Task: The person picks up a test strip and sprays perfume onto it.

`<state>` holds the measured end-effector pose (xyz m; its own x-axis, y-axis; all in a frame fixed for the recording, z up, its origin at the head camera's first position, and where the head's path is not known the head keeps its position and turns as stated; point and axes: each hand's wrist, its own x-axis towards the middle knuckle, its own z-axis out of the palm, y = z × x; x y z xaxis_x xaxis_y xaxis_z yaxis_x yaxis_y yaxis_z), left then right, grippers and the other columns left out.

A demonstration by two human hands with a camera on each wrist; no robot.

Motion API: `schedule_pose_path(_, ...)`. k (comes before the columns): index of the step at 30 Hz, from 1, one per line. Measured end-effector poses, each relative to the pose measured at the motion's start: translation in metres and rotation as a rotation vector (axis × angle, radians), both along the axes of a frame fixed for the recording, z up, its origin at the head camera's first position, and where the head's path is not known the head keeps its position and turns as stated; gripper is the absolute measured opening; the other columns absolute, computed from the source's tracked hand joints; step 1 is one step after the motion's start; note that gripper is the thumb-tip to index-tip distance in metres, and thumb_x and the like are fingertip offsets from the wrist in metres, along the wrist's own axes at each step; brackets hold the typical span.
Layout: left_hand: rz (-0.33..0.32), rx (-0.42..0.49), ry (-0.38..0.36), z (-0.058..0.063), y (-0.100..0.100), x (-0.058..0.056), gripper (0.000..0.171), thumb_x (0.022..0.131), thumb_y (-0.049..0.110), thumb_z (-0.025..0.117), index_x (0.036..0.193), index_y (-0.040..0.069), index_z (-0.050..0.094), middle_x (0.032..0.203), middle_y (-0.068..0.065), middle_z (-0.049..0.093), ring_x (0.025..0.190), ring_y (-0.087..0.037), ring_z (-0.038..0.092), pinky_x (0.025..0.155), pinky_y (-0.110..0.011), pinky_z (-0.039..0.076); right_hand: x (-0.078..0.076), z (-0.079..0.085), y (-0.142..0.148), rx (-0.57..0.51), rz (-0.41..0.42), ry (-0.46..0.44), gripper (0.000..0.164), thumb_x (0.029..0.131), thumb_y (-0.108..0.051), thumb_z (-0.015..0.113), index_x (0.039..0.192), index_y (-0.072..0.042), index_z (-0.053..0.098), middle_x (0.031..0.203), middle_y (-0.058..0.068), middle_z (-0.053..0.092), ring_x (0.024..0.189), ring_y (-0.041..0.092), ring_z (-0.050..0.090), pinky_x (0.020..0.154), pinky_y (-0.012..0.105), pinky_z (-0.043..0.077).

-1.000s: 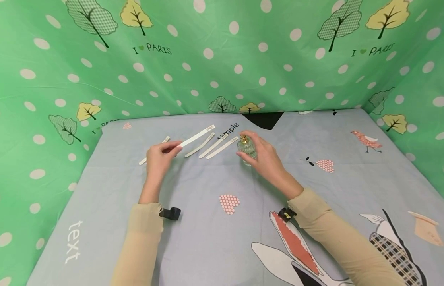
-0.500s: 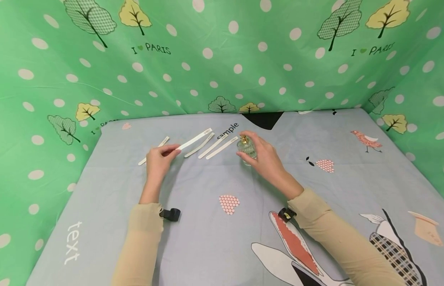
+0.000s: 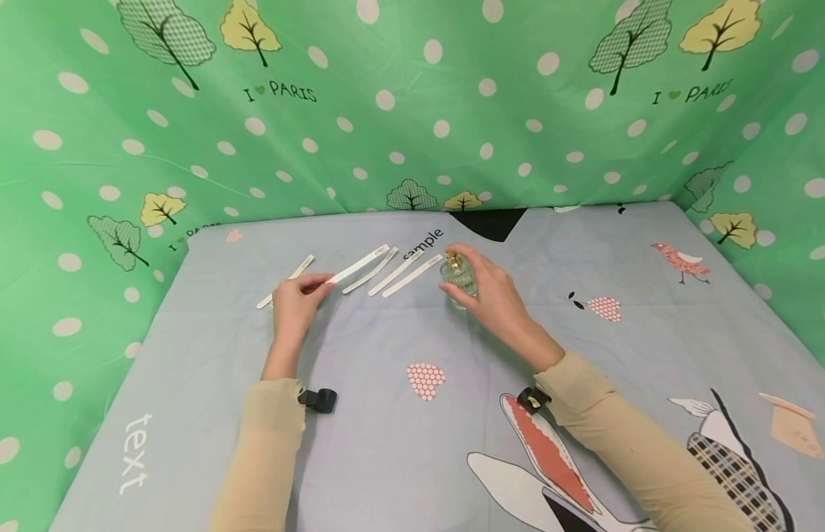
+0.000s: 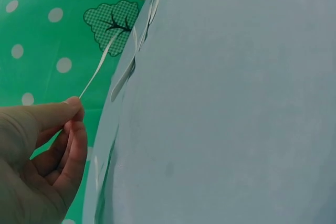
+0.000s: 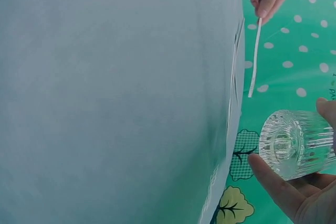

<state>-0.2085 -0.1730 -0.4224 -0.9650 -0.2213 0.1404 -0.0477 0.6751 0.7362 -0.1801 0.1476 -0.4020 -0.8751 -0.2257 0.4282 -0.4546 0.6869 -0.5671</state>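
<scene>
Between thumb and fingers, my left hand [image 3: 296, 303] pinches one end of a white perfume test strip [image 3: 359, 264], its printed far end pointing up and right. In the left wrist view the strip [image 4: 97, 72] stands out beyond the fingertips. My right hand [image 3: 495, 292] grips a clear glass perfume bottle [image 3: 460, 273] with a gold neck, index finger at its top. The bottle's ribbed base [image 5: 283, 144] shows in the right wrist view, apart from the held strip [image 5: 255, 59]. Whether the bottle touches the table cannot be told.
Several more strips lie on the grey-blue printed cloth [image 3: 372, 443]: one strip [image 3: 306, 264] partly behind the left hand, others, such as the rightmost strip [image 3: 412, 276], between the hands. A green dotted curtain [image 3: 359, 148] rises behind the table's back edge.
The strip in my left hand has sunk slightly and shifted a little to the left, its far end coming lower. My right hand and the bottle stay in place.
</scene>
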Motion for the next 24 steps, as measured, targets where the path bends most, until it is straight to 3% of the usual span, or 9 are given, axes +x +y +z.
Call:
schedule_pose_path(4,0.012,-0.009,-0.003,0.0001,0.0004,0.0002,0.023,0.09,0.023,0.075,0.109,0.01,0.078,0.102,-0.013,0.078,0.088,-0.025,0.071,0.068,-0.021,0.046,0.0008,0.0012,-0.0002,-0.003,0.0,-0.002,0.056,0.091,-0.031,0.073,0.139,-0.021,0.046,0.13,0.011,0.065,0.114,0.031,0.066,0.093,0.05,0.056)
schedule_pose_path(12,0.024,-0.026,-0.05,0.0024,-0.0008,0.0033,0.023,0.09,0.021,0.075,0.11,0.01,0.078,0.102,-0.015,0.077,0.094,-0.029,0.071,0.077,-0.031,0.049,0.0006,0.0006,-0.0004,-0.005,-0.005,-0.017,0.056,0.092,-0.032,0.073,0.139,-0.022,0.045,0.129,0.012,0.065,0.114,0.031,0.066,0.092,0.05,0.056)
schedule_pose_path(24,0.019,-0.018,-0.098,0.0027,-0.0057,0.0064,0.026,0.09,0.018,0.074,0.115,0.008,0.076,0.107,-0.014,0.076,0.096,-0.027,0.073,0.069,-0.017,0.048,0.0002,-0.0005,-0.0003,-0.007,0.002,-0.001,0.056,0.091,-0.03,0.073,0.139,-0.02,0.045,0.128,0.013,0.066,0.111,0.031,0.067,0.088,0.05,0.058)
